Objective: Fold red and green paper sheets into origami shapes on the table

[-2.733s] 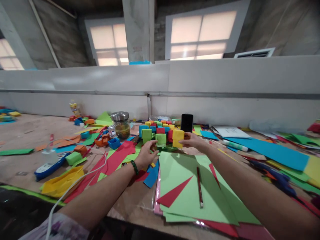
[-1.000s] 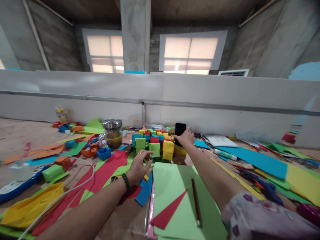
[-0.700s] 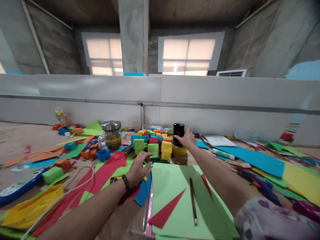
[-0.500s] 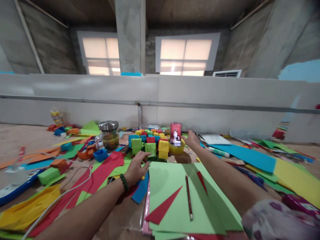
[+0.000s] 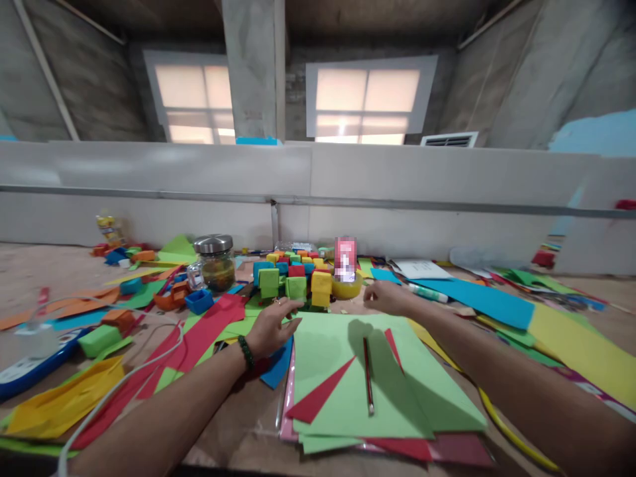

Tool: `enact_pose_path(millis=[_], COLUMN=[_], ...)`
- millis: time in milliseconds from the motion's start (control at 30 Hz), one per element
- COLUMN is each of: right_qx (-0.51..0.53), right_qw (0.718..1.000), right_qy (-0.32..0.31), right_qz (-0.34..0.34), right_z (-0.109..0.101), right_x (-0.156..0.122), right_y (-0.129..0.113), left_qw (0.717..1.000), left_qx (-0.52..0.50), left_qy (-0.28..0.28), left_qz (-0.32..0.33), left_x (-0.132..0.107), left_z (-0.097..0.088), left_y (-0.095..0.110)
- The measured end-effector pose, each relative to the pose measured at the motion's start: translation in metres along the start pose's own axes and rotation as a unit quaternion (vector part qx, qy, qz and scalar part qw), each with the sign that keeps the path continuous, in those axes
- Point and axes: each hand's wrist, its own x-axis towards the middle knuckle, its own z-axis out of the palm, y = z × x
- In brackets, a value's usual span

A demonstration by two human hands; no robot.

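My left hand [image 5: 272, 329], with a dark bead bracelet on its wrist, is open at the back left corner of a stack of light green paper [image 5: 328, 344]. Its fingers are apart, close in front of a green paper cube [image 5: 296, 289]. My right hand [image 5: 386, 296] hovers beyond the stack's back edge, its fingers curled together; whatever they may hold is hidden. On the green paper lie a pencil [image 5: 368, 377] and red paper triangles [image 5: 322, 392]. Just left of my right hand stands a phone [image 5: 345, 260] against a yellow tape roll [image 5: 346, 289].
Several coloured paper cubes [image 5: 320, 290] stand in rows behind the stack. A lidded glass jar [image 5: 214, 265] is left of them. A white cable [image 5: 142, 361] runs to a power strip [image 5: 44, 364]. Blue paper [image 5: 477, 298] and a glue stick [image 5: 428, 293] lie right, a low wall [image 5: 223, 169] behind.
My right hand has drawn back toward me from beside the phone, and its fingers have curled in. My left hand stays almost in place. The view has shifted slightly.
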Motion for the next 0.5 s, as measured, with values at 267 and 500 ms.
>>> enact_pose_path(millis=[267,500], right_qx=[-0.054,-0.038], right_qw=[0.978,0.987], right_qy=[0.002,0.076], right_qz=[-0.201,-0.139], right_z=[0.064,0.098], right_x=[-0.132,-0.147], right_y=[-0.052,-0.028], left_qw=[0.974,0.93], left_qx=[0.085,0.177], left_qy=[-0.205,-0.323], left_qz=[0.048,0.001], left_x=[-0.012,-0.035], left_z=[-0.007,-0.001], left_y=[0.066,0.129])
